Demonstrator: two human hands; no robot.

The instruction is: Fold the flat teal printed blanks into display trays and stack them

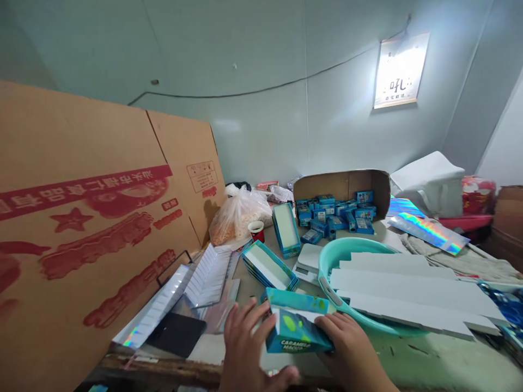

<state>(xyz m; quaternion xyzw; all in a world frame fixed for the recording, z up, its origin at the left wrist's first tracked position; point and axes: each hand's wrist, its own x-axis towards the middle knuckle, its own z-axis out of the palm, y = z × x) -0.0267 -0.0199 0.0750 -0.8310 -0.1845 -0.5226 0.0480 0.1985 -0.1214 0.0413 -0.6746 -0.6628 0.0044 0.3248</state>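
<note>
The left hand [245,343] and right hand [347,348], fingers curled, grip opposite ends of a teal-and-green printed cardboard box [297,329], its long axis running crosswise between them, just in front of a round turquoise plastic basin [339,249].

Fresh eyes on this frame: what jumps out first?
A large sheet of red-printed cardboard dominates the left side. At bottom centre, the left hand and right hand hold a teal printed carton. Beyond them on the table, an open cardboard box holds small blue boxes, and long white card strips lie across a teal plastic basin.
</note>
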